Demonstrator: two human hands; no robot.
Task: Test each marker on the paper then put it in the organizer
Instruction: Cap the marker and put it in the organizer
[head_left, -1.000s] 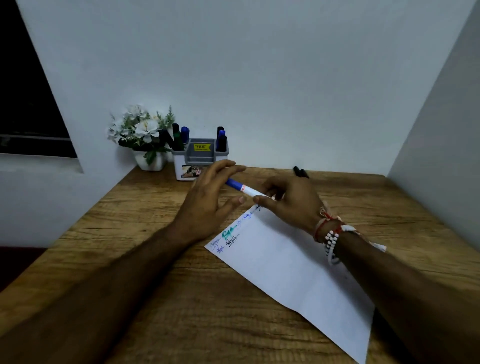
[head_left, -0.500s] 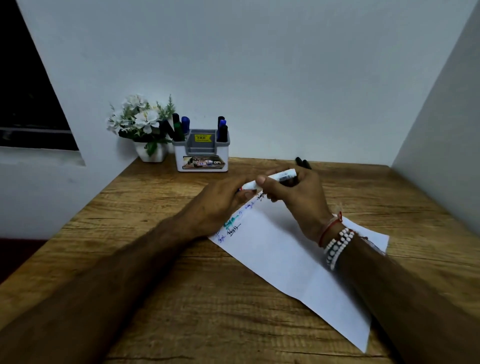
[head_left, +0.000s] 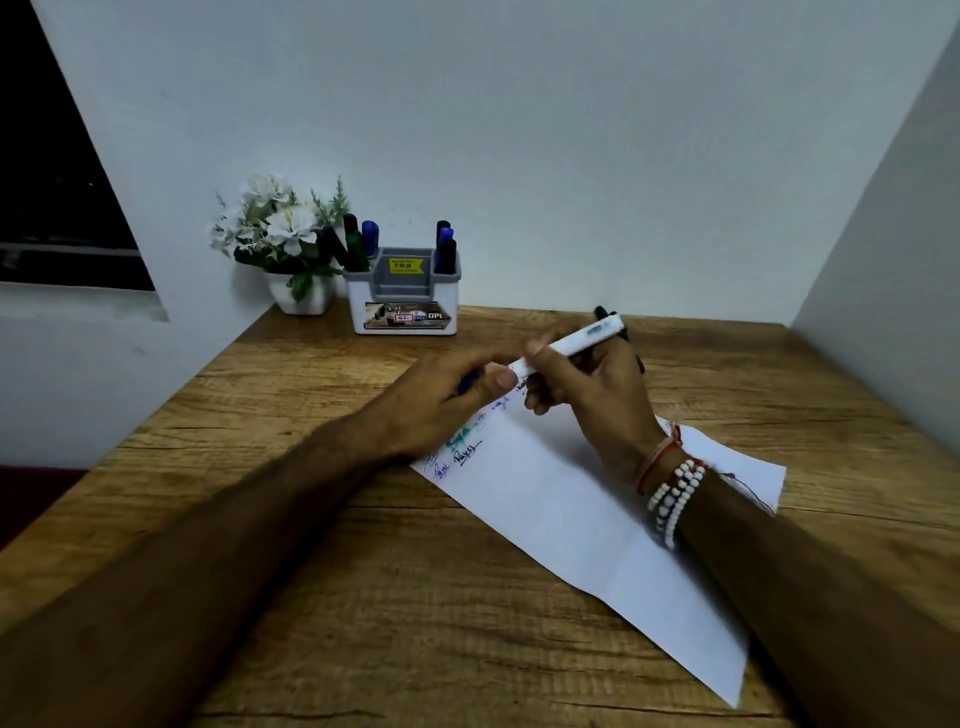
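The marker's (head_left: 571, 343) tip end vanishes behind the left hand (head_left: 441, 400), so I can't tell if the blue cap (head_left: 469, 383) is on or off. Only a sliver of it peeks out between the fingers. The right hand (head_left: 597, 395) blocks most of a black marker (head_left: 601, 312) lying on the tabletop (head_left: 363, 597). The scribbles (head_left: 467, 452) on the paper (head_left: 571, 519) are half under the left hand and too smeary to read. The organizer (head_left: 402, 306) labels (head_left: 407, 266) are mostly too tiny.
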